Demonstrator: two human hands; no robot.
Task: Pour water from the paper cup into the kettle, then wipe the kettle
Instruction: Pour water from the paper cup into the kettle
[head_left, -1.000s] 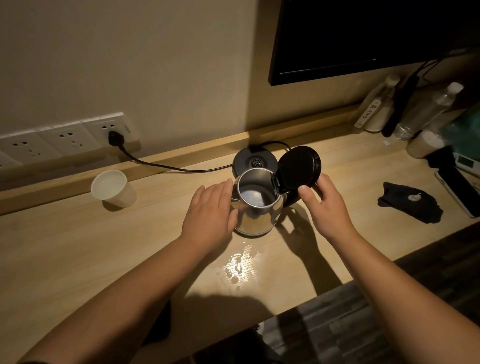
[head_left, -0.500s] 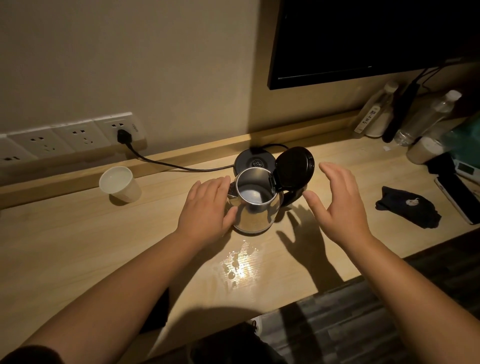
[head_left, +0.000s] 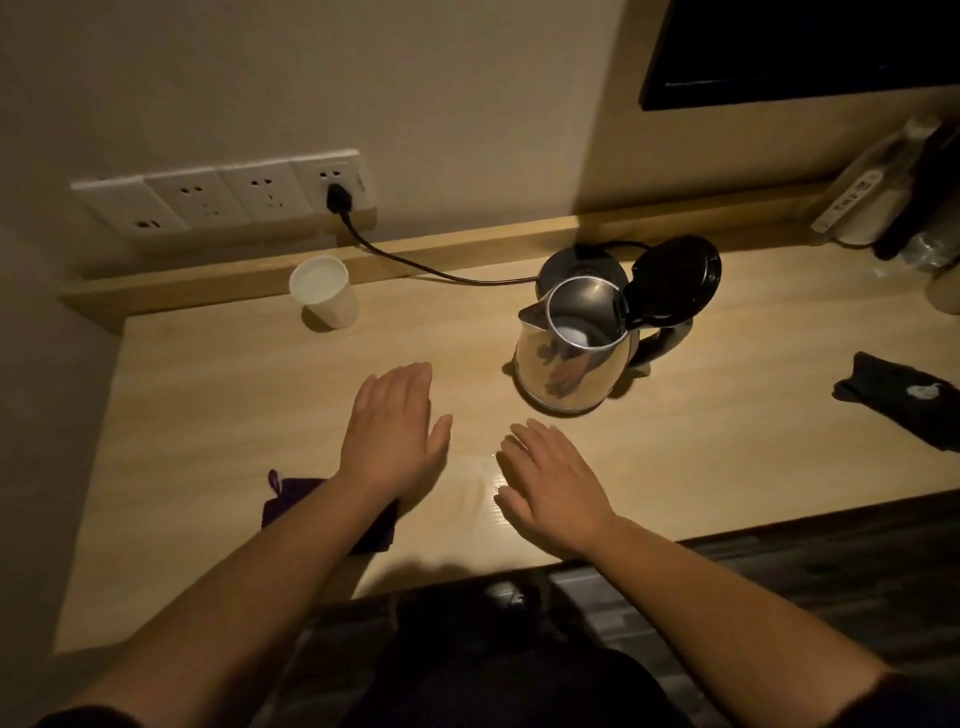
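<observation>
Standing: nothing is held; pouring and wiping are judged still to be done.
Desk (head_left: 727, 467): pale wood-grain laminate, flat, with a faint wet sheen seen between the hands.
Kettle (head_left: 571, 364): polished steel, rounded, lid (head_left: 675, 280) hinged open; placed off its base (head_left: 576, 265), at 2 o'clock from the hands.
Purple cloth (head_left: 291, 499): soft, squarish, partly hidden under the left forearm at 8 o'clock.
Left hand (head_left: 395, 431): flat, palm down, empty.
Right hand (head_left: 550, 483): spread open, empty.
Paper cup (head_left: 324, 291): white, tapered, upright at 11 o'clock, well apart from the kettle; contents cannot be told.
</observation>
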